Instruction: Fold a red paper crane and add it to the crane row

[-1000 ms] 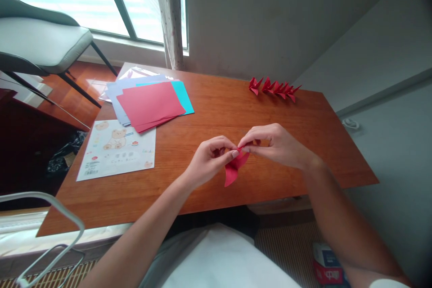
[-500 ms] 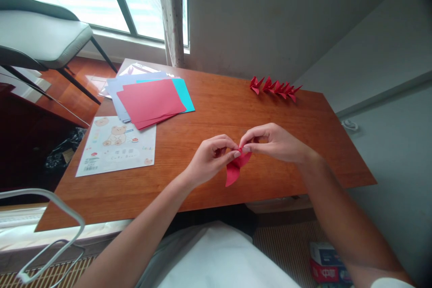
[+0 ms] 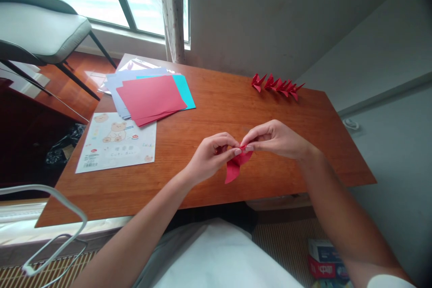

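Above the wooden table (image 3: pixel 209 108), my left hand (image 3: pixel 211 156) and my right hand (image 3: pixel 275 138) meet fingertip to fingertip. Both pinch a small folded piece of red paper (image 3: pixel 235 167), whose pointed flap hangs down below the fingers. My left thumb and forefinger press its top edge from the left, my right thumb and forefinger from the right. A row of several finished red folded paper figures (image 3: pixel 278 85) stands at the table's far right edge, by the wall.
A stack of coloured sheets, red on top (image 3: pixel 150 98) with cyan and pale blue under it, lies far left. A printed sheet with bear pictures (image 3: pixel 116 141) lies nearer. A grey chair (image 3: pixel 37 27) stands by the window. A white cable (image 3: pixel 50 216) loops lower left.
Both hands stay pinched on the red paper and have barely shifted; the fingertips press slightly closer together. The view has drifted a little.
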The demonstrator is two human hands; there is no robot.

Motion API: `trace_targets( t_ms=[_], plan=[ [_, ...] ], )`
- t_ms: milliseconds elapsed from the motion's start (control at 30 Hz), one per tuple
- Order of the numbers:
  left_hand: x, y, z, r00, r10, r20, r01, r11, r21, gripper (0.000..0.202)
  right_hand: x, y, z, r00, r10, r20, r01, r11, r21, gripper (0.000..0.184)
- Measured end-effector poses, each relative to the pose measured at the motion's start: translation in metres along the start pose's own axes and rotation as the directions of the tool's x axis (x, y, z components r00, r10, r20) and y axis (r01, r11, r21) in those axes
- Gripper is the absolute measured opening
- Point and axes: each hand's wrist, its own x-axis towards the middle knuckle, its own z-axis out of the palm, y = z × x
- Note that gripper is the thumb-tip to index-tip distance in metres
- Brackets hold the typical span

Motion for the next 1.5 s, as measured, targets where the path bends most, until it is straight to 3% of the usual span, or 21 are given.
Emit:
trace_targets(
  t_ms=[333,567,867,1500],
  plan=[
    [0.0,0.001,0.0,0.999,-0.049,-0.014,0.049,0.999,-0.004,0.027,-0.002,-0.006,0.001,0.998,-0.068,-0.008,0.066,0.981,-0.182,0.025],
    [-0.001,0.002,0.001,0.997,-0.081,-0.013,0.081,0.996,-0.033,0.027,-0.003,-0.013,0.005,0.992,-0.12,-0.023,0.109,0.954,-0.278,0.018],
    [0.0,0.001,0.003,0.996,-0.075,-0.056,0.072,0.996,-0.061,0.029,-0.002,-0.014,0.007,0.998,-0.003,-0.057,-0.011,0.974,-0.228,0.014],
    [0.0,-0.001,0.004,0.994,-0.055,-0.093,0.052,0.998,-0.027,0.02,0.004,-0.024,0.01,0.996,0.053,-0.07,-0.073,0.946,-0.317,0.01]
  ],
)
